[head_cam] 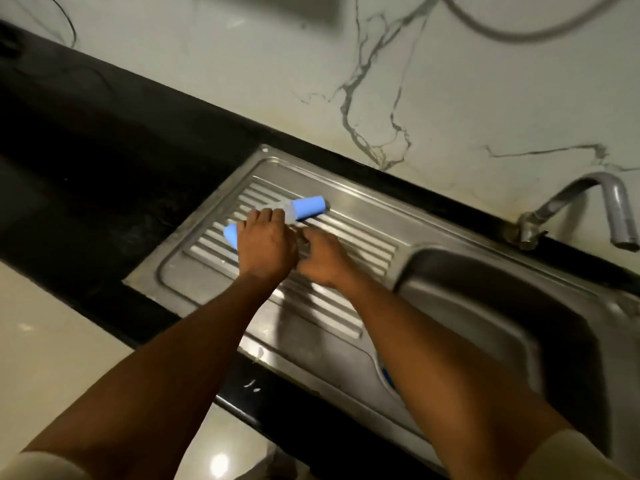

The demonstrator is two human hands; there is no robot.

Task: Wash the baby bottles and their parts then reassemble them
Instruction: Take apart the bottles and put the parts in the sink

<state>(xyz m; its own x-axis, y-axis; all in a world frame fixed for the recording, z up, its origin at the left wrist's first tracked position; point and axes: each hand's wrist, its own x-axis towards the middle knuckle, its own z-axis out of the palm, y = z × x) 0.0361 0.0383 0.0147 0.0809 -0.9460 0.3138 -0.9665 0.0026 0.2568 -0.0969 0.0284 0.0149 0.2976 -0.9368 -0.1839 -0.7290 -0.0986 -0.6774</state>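
Observation:
A baby bottle [304, 208] with a clear body and a blue cap lies on its side on the ribbed steel drainboard [363, 251]. A second blue piece [230, 233] shows at the left edge of my left hand [266, 244], which rests over it and the bottle's clear body. Whether the fingers grip anything is hidden. My right hand [323, 259] is close beside the left, fingers curled toward the bottle; what it touches is hidden. The picture is blurred by motion.
The sink basin [519, 327] lies to the right, with a steel tap [609, 206] over it. Something blue [388, 375] peeks out at the basin's near edge under my right forearm. Black countertop [104, 168] spreads left; a marble wall stands behind.

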